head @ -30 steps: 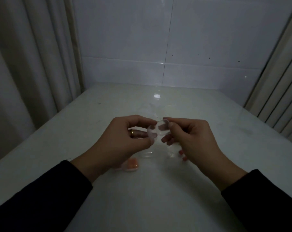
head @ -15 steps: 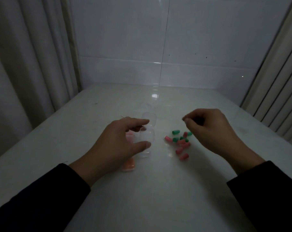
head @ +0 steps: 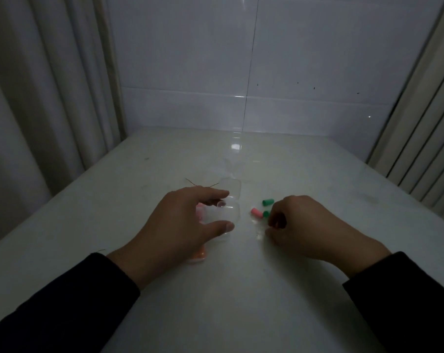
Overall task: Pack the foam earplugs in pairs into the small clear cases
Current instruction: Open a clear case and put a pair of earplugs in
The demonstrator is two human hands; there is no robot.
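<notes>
Two hands work at frame centre on the white table [head: 317, 174]. The left hand [head: 180, 225] steadies the open clear case [head: 224, 212], forefinger and thumb curled against its far and near edges; its hinged lid [head: 231, 188] lies just beyond. The right hand [head: 302, 225] is curled down over the loose earplugs; whether its fingertips pinch one cannot be told. Lift a matched pair and keep the case still. The visible green earplug [head: 268, 201] and pink earplug [head: 256, 212] lie flat, long axes roughly left-right across the frame.
</notes>
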